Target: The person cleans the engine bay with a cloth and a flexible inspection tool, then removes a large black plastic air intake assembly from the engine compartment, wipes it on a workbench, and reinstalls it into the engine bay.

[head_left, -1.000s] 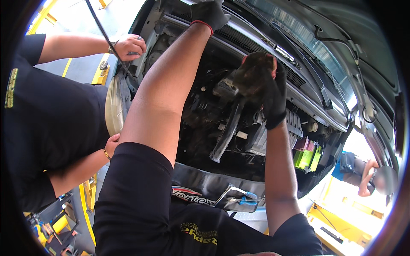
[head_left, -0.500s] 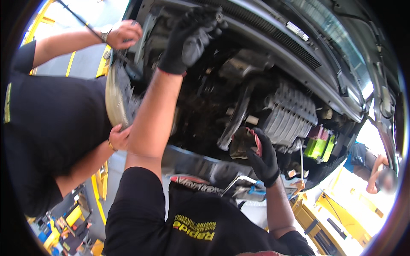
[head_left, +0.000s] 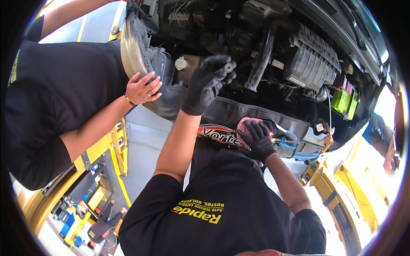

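My left hand, in a black glove, is raised over the front edge of the engine bay. Its fingers are closed on a small round metal piece with a hole in its end. My right hand, also gloved, is closed on a pinkish-red cloth, close to my body at the car's front. Beneath my left hand runs the dark front bumper. The bay holds a black curved pipe and a ribbed grey engine cover, both apart from my hands.
At left a co-worker in a dark shirt rests a hand by the headlight. A white-capped reservoir sits behind my left hand. Blue-handled tools lie right of my right hand. Yellow lift parts stand at right.
Both my hands have come back toward my body, the left from high over the bay, with the metal piece still in its fingers. The view has shifted, and the co-worker's upper hand has mostly left it.
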{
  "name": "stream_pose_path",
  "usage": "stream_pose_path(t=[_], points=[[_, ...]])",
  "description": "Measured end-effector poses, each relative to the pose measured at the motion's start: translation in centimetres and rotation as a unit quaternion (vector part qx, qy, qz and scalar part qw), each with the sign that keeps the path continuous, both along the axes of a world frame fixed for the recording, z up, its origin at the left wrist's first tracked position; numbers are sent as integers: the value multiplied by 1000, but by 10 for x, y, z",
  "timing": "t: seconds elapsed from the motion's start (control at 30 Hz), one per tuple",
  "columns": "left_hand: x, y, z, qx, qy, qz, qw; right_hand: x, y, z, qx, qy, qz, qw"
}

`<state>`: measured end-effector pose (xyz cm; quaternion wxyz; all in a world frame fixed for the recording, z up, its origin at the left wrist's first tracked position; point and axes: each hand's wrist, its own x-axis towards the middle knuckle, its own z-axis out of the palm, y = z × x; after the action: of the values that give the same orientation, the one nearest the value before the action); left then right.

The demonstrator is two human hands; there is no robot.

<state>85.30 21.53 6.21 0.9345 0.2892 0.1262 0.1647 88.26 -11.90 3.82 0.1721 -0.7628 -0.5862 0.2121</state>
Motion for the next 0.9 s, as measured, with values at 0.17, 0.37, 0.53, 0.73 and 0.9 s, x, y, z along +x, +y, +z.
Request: stream_pose_path(t=[0.17, 0.37, 0.53, 0.73, 0.9], points=[[-52, -28, -64, -9, 142, -5, 990, -2, -4, 9, 32, -10, -32, 999], [-12, -19, -66, 56, 186, -11, 981, 102, 80, 34, 172, -132, -144, 966], [56, 24, -94, 51, 102, 11, 993, 250, 221, 40, 186, -232, -134, 945], [128, 54, -122, 131, 91, 6, 987, 329, 309, 29, 78, -264, -3, 961], [149, 79, -156, 402, 121, 71, 905, 337, 325, 31, 17, -229, -1, 973]])
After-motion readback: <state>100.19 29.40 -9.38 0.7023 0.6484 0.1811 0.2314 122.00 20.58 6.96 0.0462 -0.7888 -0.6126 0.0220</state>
